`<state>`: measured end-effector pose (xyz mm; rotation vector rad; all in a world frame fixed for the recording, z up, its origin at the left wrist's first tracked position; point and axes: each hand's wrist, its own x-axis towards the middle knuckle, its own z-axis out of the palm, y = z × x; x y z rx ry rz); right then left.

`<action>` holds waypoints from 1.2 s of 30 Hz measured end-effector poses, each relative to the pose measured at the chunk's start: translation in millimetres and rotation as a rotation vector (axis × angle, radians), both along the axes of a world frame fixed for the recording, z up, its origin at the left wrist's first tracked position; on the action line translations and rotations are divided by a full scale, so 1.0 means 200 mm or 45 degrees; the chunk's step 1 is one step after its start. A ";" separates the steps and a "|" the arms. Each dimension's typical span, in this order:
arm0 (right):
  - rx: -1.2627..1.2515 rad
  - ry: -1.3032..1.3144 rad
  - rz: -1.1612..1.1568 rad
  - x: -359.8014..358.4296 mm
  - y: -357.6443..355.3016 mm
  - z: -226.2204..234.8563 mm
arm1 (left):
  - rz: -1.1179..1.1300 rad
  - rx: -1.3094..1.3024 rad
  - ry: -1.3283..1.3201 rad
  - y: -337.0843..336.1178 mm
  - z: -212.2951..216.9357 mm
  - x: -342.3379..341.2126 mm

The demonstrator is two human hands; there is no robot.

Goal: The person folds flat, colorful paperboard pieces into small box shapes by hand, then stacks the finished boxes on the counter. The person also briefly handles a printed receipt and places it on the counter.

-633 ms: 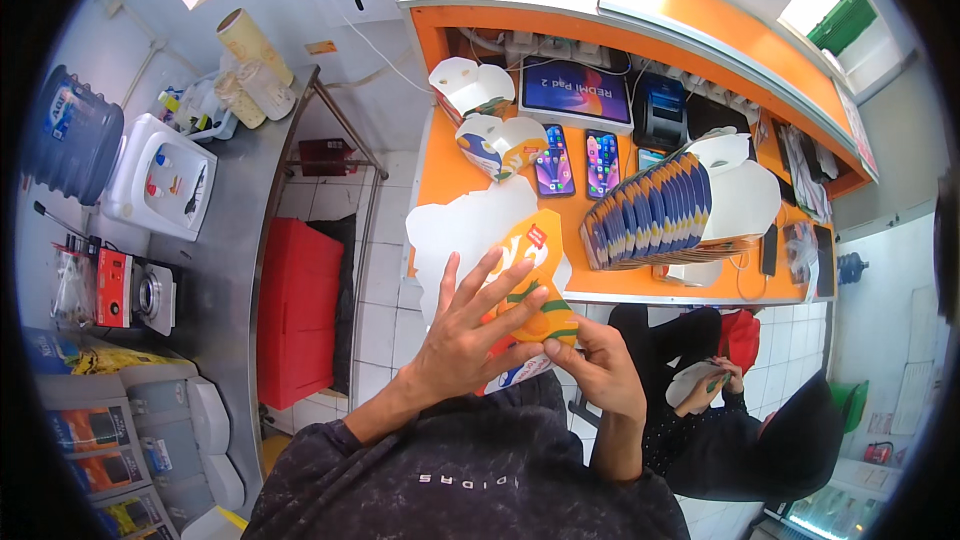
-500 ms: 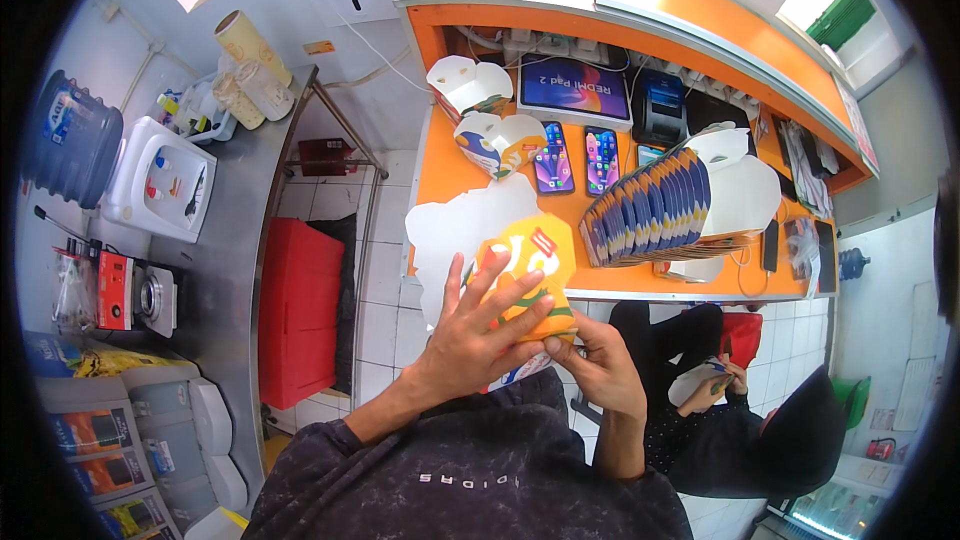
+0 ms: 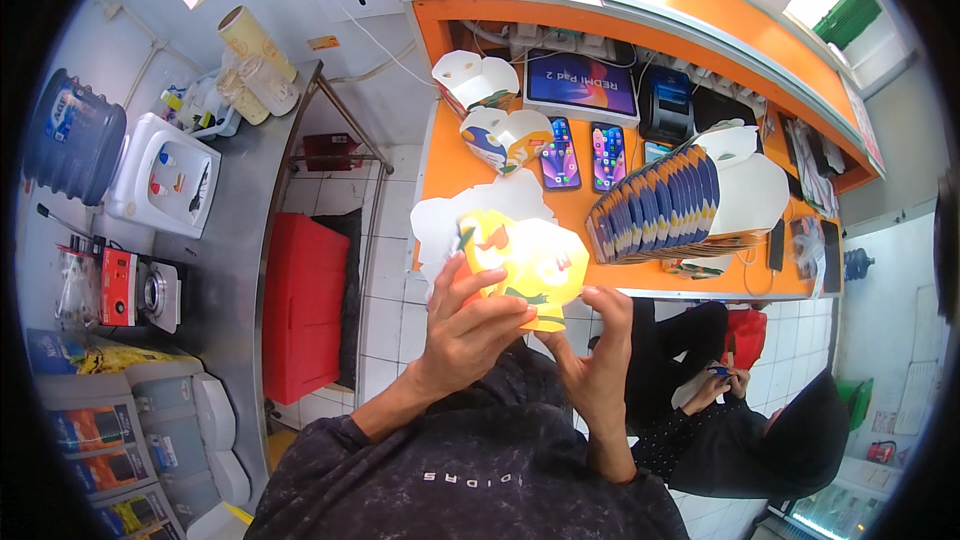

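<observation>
A yellow printed cardboard food box (image 3: 545,260), partly folded, is held up in front of me at the near edge of the orange table. My left hand (image 3: 458,335) grips its left and lower side, fingers across the printed face. At its lower right corner my right hand (image 3: 598,350) pinches the edge between thumb and finger. Just behind it lies an unfolded white box blank (image 3: 435,225) on the table. Two formed boxes, one white-topped (image 3: 475,80) and one with blue and yellow print (image 3: 500,135), stand further back.
Right of the two phones (image 3: 608,155) is a long nested stack of blue-printed boxes (image 3: 670,205). A tablet box (image 3: 580,85) and a small black printer (image 3: 667,105) sit under the orange shelf. A co-worker (image 3: 770,440) sits at the right. Left stand a steel counter (image 3: 235,210) and red bin (image 3: 305,305).
My hands have turned the yellow box so more of its printed face shows. My left fingers have slid down and left across it. The co-worker's hands have shifted, with less white card showing.
</observation>
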<state>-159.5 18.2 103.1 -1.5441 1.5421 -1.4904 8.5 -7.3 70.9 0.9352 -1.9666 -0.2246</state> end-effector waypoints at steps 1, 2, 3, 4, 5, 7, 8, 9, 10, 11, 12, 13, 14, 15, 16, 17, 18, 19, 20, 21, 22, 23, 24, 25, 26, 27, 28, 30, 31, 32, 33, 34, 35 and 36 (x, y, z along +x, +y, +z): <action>-0.028 0.139 0.020 0.00 0.00 0.00 | -0.017 -0.018 -0.009 0.00 0.00 0.01; -0.016 0.304 0.115 -0.02 0.00 0.00 | -0.024 -0.033 -0.003 0.00 -0.01 0.01; -0.047 0.426 0.190 -0.05 0.01 0.00 | -0.029 0.003 0.043 0.01 -0.01 0.01; -0.016 0.350 0.196 -0.06 0.00 0.00 | -0.028 0.039 0.104 0.01 -0.02 0.00; 0.017 0.349 0.192 -0.06 0.01 -0.01 | -0.034 0.070 0.163 0.02 -0.02 0.00; -0.033 0.262 0.151 -0.06 0.02 -0.03 | -0.025 0.052 0.200 0.01 -0.04 0.02; -0.020 0.245 0.173 -0.05 0.02 -0.04 | -0.015 0.065 0.217 0.01 -0.05 0.03; 0.019 0.253 0.160 -0.04 0.04 -0.04 | -0.002 0.041 0.223 0.01 -0.05 0.04; 0.054 0.250 0.150 -0.02 0.05 -0.05 | 0.014 0.032 0.229 0.01 -0.06 0.04; 0.123 0.243 0.149 0.00 0.07 -0.05 | 0.032 0.034 0.234 0.01 -0.07 0.05; 0.217 0.218 0.201 0.00 0.08 -0.04 | 0.043 0.009 0.230 0.01 -0.08 0.05; 0.191 0.058 0.250 0.01 0.09 -0.05 | 0.054 -0.003 0.225 0.02 -0.08 0.05; 0.185 -0.108 0.291 0.03 0.08 -0.06 | 0.062 -0.014 0.222 0.03 -0.07 0.04; 0.185 -0.298 0.343 0.04 0.08 -0.07 | 0.055 -0.006 0.228 0.04 -0.06 0.04; 0.146 -0.267 0.343 0.03 0.06 -0.07 | 0.048 0.002 0.234 0.05 -0.05 0.03; 0.113 -0.263 0.359 0.02 0.04 -0.08 | 0.030 -0.007 0.230 0.06 -0.03 0.02; 0.060 -0.269 0.384 0.00 0.03 -0.09 | -0.028 -0.018 0.107 0.04 0.00 0.03; 0.131 -0.213 0.472 -0.04 0.02 -0.09 | -0.017 0.060 0.060 0.04 0.03 0.05; 0.185 -0.163 0.573 -0.09 0.01 -0.07 | -0.008 0.126 0.012 0.04 0.06 0.06; 0.207 -0.146 0.670 -0.13 0.01 -0.06 | 0.005 0.198 -0.037 0.04 0.09 0.08; 0.219 -0.049 0.795 -0.17 0.00 -0.06 | 0.036 0.221 -0.134 0.00 0.11 0.11; 0.362 -0.014 0.892 -0.20 0.02 -0.04 | -0.031 0.457 -0.143 -0.03 0.12 0.13; 0.429 0.061 0.981 -0.22 0.03 -0.04 | -0.100 0.735 -0.141 -0.06 0.13 0.15; 0.505 0.158 1.075 -0.23 0.03 -0.03 | -0.187 0.982 -0.110 -0.09 0.14 0.17; 0.527 0.135 1.097 -0.23 0.04 -0.03 | -0.366 1.499 -0.043 -0.12 0.14 0.21; 0.584 0.147 1.119 -0.23 0.04 -0.03 | -0.475 1.679 -0.147 -0.14 0.13 0.23; 0.638 0.156 1.130 -0.23 0.05 -0.04 | -0.630 1.800 -0.190 -0.17 0.11 0.25; 0.585 0.125 1.079 -0.20 0.07 -0.05 | -0.932 2.145 -0.078 -0.17 0.08 0.27; 0.551 0.102 1.045 -0.19 0.08 -0.05 | -0.986 2.180 0.011 -0.16 0.06 0.27; 0.694 0.058 0.987 -0.17 0.10 -0.06 | -0.978 2.239 0.017 -0.13 0.04 0.26; 0.654 0.028 0.923 -0.15 0.11 -0.07 | -0.992 2.275 0.023 -0.11 0.02 0.25; 0.624 -0.001 0.860 -0.14 0.12 -0.07 | -0.873 2.376 0.135 -0.08 0.00 0.25; 0.605 -0.046 0.793 -0.13 0.13 -0.08 | -0.879 2.352 0.272 -0.06 -0.02 0.24; 0.591 -0.038 0.738 -0.12 0.14 -0.08 | -0.883 2.325 0.410 -0.04 -0.04 0.23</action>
